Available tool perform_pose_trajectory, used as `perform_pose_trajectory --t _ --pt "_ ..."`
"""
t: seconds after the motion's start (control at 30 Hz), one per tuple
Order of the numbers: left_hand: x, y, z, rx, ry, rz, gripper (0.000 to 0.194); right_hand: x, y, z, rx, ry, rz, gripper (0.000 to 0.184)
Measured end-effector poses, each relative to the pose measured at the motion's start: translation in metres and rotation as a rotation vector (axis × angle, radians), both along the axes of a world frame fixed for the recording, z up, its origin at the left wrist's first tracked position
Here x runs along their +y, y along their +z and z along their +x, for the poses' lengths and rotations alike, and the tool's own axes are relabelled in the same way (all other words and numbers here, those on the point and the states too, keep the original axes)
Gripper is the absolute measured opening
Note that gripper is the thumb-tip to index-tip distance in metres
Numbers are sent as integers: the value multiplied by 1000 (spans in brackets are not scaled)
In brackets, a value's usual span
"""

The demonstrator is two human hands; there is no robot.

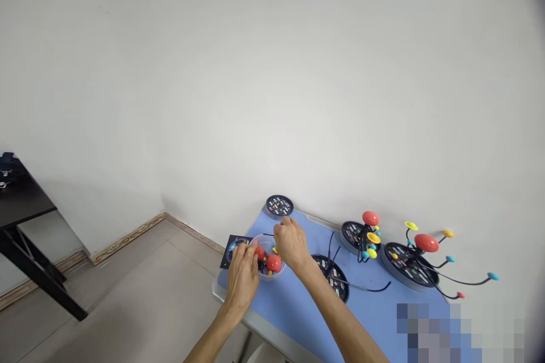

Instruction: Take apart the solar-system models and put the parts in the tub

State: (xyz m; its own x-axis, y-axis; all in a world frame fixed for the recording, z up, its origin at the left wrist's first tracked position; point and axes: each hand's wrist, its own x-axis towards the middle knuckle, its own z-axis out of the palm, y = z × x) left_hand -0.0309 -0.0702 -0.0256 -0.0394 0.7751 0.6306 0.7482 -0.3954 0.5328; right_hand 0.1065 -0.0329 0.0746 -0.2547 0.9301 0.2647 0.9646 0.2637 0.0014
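A clear plastic bowl sits near the left end of the blue table, with red balls and small colored pieces inside. My left hand grips the bowl's left side, fingers over the rim. Above the bowl's right edge, my right hand is closed in a pinch; a thin black rod sticks out to its left, the rest hidden by the fingers. Just right of my right wrist lies a round black base with bent black rods, partly covered by my forearm.
A dark printed card lies under the bowl's left side. Another round base stands at the table's back corner. Two planet models with colored balls on rods stand to the right, rods reaching outward. A black table is far left.
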Motion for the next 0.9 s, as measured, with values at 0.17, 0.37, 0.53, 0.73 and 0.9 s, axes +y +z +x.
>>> perform_pose_trajectory --t 0.17,0.37,0.53,0.73,0.9 --pt "1 -1 -1 -98 -3 31 32 16 -8 -15 -93 29 -48 28" --pt "3 -5 -6 -118 -16 28 29 16 -19 -26 -117 19 -83 28" --pt "-6 0 -1 -173 -39 36 29 -2 -11 -13 25 53 51 25" --pt "-32 6 31 -233 -135 34 29 -34 -6 65 604 6 253 28" --pt "-46 4 71 -257 -307 -43 32 -60 -20 135 904 -197 314 36"
